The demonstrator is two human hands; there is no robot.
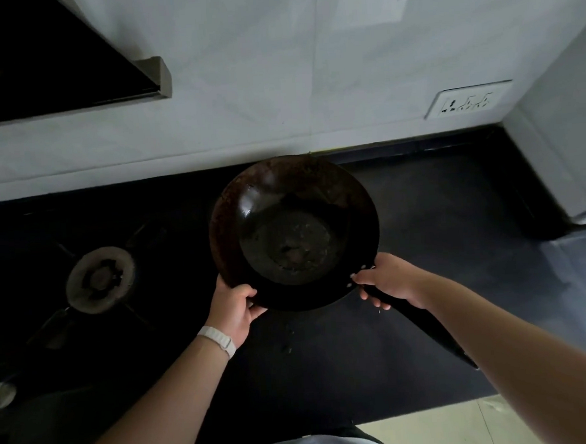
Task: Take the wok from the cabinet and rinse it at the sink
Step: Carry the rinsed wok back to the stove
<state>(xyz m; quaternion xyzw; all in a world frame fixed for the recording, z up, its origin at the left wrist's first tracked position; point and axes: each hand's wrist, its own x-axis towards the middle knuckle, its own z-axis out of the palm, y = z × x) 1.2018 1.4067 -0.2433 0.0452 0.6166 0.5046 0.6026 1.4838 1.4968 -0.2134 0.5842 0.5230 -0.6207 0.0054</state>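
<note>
Wok (292,232): one, round, dark metal with a rusty rim, held above the black table's (422,231) middle.
Left hand (233,309): fingers clamped on the near rim.
Right hand (388,281): fingers wrapped round the one long handle (425,330).
Burner (99,280): one, round, towards the table's left edge.

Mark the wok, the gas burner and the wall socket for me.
wok (286,243): head view, on its inner bottom.
gas burner (99,280): head view, on the middle of its round ring.
wall socket (467,100): head view, on the middle of its white plate.
</note>
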